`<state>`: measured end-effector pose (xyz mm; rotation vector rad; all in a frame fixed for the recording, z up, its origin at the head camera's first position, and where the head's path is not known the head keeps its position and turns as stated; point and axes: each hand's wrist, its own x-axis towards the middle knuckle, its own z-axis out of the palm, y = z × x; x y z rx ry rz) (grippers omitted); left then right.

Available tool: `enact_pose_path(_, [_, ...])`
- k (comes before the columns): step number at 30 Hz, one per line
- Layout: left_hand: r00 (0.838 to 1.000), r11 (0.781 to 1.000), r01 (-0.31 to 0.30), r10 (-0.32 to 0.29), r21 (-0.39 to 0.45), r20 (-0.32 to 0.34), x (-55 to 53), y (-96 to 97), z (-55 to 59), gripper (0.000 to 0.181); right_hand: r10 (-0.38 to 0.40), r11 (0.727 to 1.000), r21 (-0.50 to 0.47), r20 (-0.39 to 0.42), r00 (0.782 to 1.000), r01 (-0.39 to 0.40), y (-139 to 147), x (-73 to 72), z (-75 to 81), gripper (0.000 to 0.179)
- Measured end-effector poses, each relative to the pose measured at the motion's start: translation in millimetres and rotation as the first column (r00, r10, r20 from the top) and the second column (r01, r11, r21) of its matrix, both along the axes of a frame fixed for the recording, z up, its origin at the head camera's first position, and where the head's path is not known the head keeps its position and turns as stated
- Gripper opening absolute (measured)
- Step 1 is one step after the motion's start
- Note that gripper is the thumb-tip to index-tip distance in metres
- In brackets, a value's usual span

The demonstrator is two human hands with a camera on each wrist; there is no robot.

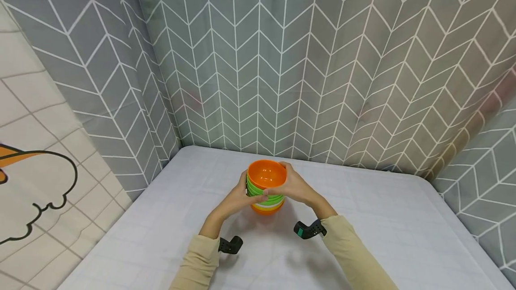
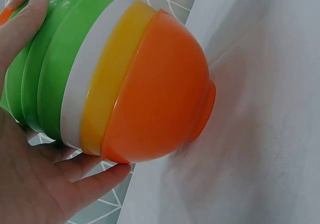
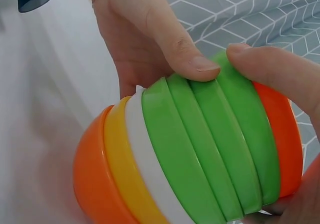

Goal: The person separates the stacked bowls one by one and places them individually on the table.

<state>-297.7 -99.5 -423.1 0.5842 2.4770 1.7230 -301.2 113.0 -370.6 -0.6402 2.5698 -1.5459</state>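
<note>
A stack of nested bowls stands between my two hands at the middle of the table in the head view. On top is an orange bowl [image 1: 267,173], its hollow facing up. Beneath it come several green bowls [image 3: 200,144], a white bowl [image 2: 90,73], a yellow bowl [image 2: 116,78] and a bottom orange bowl [image 2: 162,91], whose foot is right at the tablecloth. My left hand [image 1: 235,199] grips the stack's left side, thumb across the front. From the right, my right hand [image 1: 297,187] grips it too, its thumb on the green bowls near the left thumb.
A white cloth covers the table [image 1: 363,218]. Grey chevron-patterned curtains [image 1: 258,66] hang behind it and at both sides. A printed white panel [image 1: 36,169] is at the far left. Each wrist wears a black band [image 1: 308,229].
</note>
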Motion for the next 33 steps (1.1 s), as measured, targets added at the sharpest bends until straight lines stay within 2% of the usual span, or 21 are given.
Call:
enact_pose_path(7, [1.000,1.000,0.001,-0.001,0.007,-0.004,-0.3,4.3,-1.2,0.099,-0.014,1.000,-0.027,0.014,1.000,0.015,2,1.6,-0.2,0.100])
enact_pose_path(11, [1.000,1.000,0.009,-0.009,0.013,-0.005,-1.1,5.5,-1.5,0.099,0.005,0.999,-0.053,-0.002,1.000,-0.005,3,2.2,2.8,0.098])
enact_pose_path(19, [1.000,1.000,0.007,-0.007,0.010,-0.006,-1.8,5.4,-0.3,0.101,0.023,0.997,-0.067,-0.038,0.999,-0.025,9,8.7,24.7,0.095])
enact_pose_path(27, [1.000,1.000,-0.015,0.015,0.008,0.011,-1.5,4.2,-1.0,0.101,-0.066,0.996,-0.068,-0.094,0.993,0.060,35,29.2,42.2,0.102])
enact_pose_path(33, [0.999,0.999,-0.047,0.047,-0.011,0.010,0.4,2.5,-0.6,0.104,-0.173,0.985,-0.025,-0.139,0.975,0.171,59,41.3,37.9,0.105])
